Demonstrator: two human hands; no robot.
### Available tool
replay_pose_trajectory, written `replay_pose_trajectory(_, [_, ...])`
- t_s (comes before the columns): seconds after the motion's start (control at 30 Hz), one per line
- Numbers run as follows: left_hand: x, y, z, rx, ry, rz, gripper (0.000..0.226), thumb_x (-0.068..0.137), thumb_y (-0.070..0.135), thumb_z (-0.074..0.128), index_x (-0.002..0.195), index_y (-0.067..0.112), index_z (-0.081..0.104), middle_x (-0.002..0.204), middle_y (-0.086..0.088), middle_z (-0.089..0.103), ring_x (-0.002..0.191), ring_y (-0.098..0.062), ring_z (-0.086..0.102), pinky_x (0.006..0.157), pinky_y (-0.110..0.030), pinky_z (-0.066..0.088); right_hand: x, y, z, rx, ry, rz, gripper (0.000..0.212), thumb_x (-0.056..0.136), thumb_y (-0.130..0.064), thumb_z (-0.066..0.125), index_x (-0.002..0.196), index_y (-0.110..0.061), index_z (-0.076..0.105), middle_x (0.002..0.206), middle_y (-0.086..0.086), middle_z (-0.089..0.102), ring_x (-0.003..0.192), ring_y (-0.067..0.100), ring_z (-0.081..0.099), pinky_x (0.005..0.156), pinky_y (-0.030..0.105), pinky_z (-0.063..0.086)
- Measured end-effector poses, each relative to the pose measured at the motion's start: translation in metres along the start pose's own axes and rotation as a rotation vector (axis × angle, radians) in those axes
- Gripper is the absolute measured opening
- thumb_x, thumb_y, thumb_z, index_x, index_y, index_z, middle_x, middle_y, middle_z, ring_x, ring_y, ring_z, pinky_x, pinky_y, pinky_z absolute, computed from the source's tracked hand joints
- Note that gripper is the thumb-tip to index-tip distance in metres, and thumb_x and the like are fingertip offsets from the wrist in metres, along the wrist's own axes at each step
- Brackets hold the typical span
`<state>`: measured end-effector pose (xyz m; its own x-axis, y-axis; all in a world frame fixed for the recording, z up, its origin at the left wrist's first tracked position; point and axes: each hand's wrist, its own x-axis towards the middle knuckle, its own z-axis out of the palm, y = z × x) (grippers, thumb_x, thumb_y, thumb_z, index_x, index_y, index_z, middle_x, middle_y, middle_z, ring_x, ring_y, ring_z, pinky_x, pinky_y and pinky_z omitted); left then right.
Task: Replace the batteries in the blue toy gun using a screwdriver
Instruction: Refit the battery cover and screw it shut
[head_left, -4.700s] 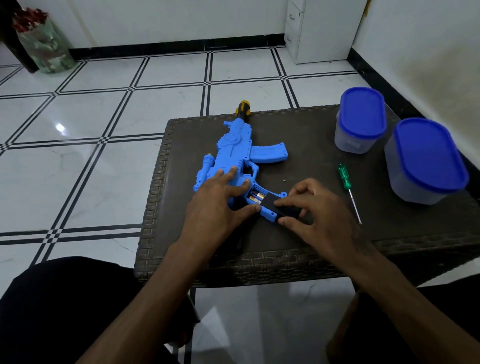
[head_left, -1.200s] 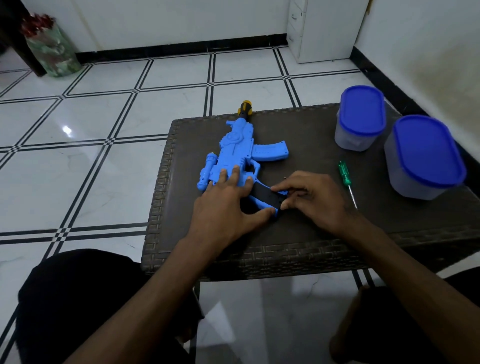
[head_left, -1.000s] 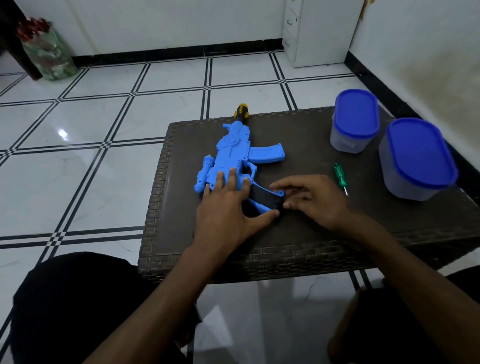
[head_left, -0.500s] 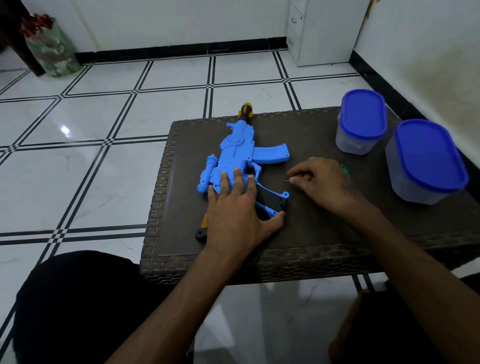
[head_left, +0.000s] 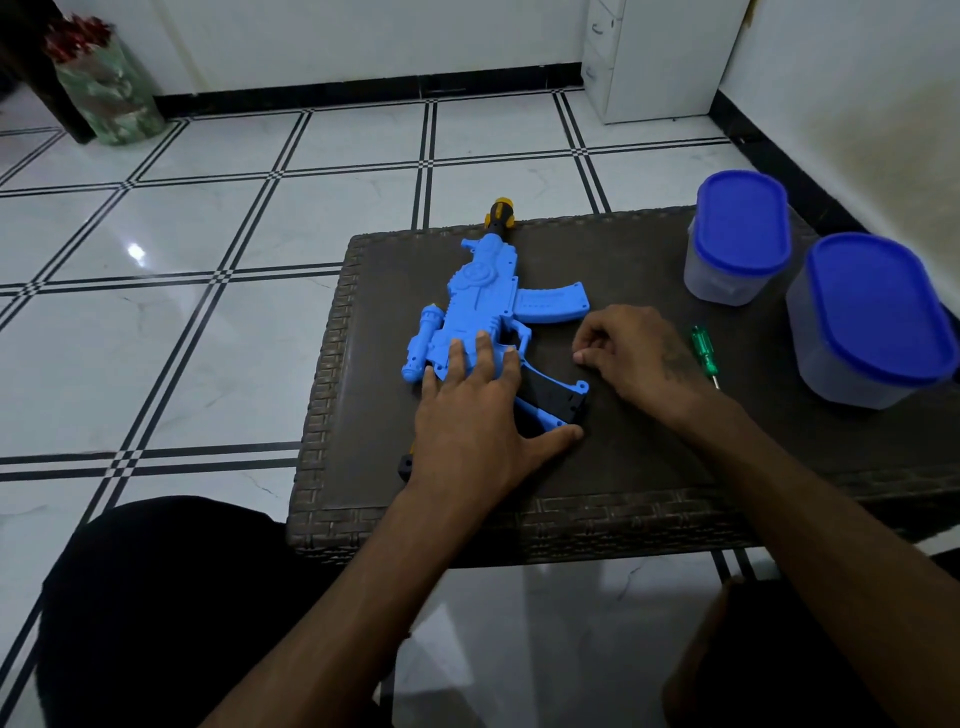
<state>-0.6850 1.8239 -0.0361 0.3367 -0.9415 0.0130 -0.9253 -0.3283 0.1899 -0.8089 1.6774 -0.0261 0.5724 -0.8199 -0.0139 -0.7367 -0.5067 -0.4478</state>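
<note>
pressing flat left hand (head_left: 470, 421) on toy gun (head_left: 483, 306); right hand (head_left: 631, 356) curled, contents unclear; lidded containers (head_left: 737, 241) opaque.

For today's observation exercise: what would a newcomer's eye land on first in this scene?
Probably the blue toy gun lying mid-table under the flat left hand. Next, the two blue-lidded tubs at the table's right edge, with a green screwdriver just beside the curled right hand.

Both hands are reaching forward, forearms bare.
The left hand (head_left: 475, 410) is lying flat, fingers straight and thumb spread; the right hand (head_left: 631, 353) is curling its fingertips together, knuckles up.
</note>
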Motion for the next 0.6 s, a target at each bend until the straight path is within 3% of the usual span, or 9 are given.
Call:
replay_pose_trajectory(0.1, [0.0, -0.002, -0.005, -0.001, -0.019, 0.012, 0.104, 0.071, 0.088, 0.039, 0.153, 0.025, 0.025, 0.164, -0.004, 0.009, 0.151, -0.028, 0.006, 0.12, -0.051, 0.014, -0.001, -0.003, 0.003, -0.055, 0.001, -0.014, 0.009, 0.092, -0.016, 0.064, 0.087, -0.021, 0.067, 0.091, -0.006, 0.059, 0.085, 0.011, 0.058, 0.075, 0.032, 0.05])
replay_pose_trajectory(0.23, [0.0, -0.003, -0.006, 0.003, -0.022, 0.023, 0.101, 0.074, 0.086, 0.038, 0.153, 0.025, 0.025, 0.164, -0.004, 0.01, 0.151, -0.028, 0.006, 0.12, -0.051, 0.014, -0.002, 0.0, 0.008, -0.134, 0.022, -0.073, 0.015, 0.094, -0.008, 0.057, 0.085, -0.02, 0.061, 0.091, -0.003, 0.057, 0.086, 0.015, 0.057, 0.077, 0.038, 0.051])
replay_pose_trajectory(0.4, [-0.001, -0.001, -0.008, -0.003, -0.024, 0.016, 0.098, 0.075, 0.085, 0.039, 0.153, 0.026, 0.026, 0.164, -0.004, 0.012, 0.151, -0.028, 0.007, 0.12, -0.05, 0.014, -0.01, 0.006, 0.007, 0.155, 0.142, -0.035, 0.01, 0.094, -0.009, 0.059, 0.09, -0.016, 0.064, 0.087, -0.005, 0.063, 0.083, 0.011, 0.059, 0.071, 0.028, 0.049])
replay_pose_trajectory(0.5, [-0.001, -0.001, -0.008, -0.005, -0.014, 0.015, 0.096, 0.076, 0.083, 0.039, 0.152, 0.026, 0.028, 0.163, -0.004, 0.014, 0.15, -0.027, 0.008, 0.12, -0.049, 0.015, -0.017, 0.009, 0.005, 0.253, 0.191, -0.038, 0.01, 0.092, -0.012, 0.064, 0.099, -0.02, 0.067, 0.086, -0.007, 0.065, 0.081, 0.009, 0.063, 0.073, 0.032, 0.055])
replay_pose_trajectory(0.6, [-0.001, 0.0, -0.007, -0.005, -0.01, 0.009, 0.095, 0.076, 0.083, 0.04, 0.152, 0.027, 0.028, 0.163, -0.003, 0.014, 0.15, -0.027, 0.008, 0.12, -0.049, 0.016, -0.028, 0.008, 0.004, 0.378, 0.221, -0.049, 0.021, 0.092, -0.011, 0.065, 0.109, -0.021, 0.069, 0.083, -0.005, 0.067, 0.073, 0.008, 0.065, 0.062, 0.019, 0.055])
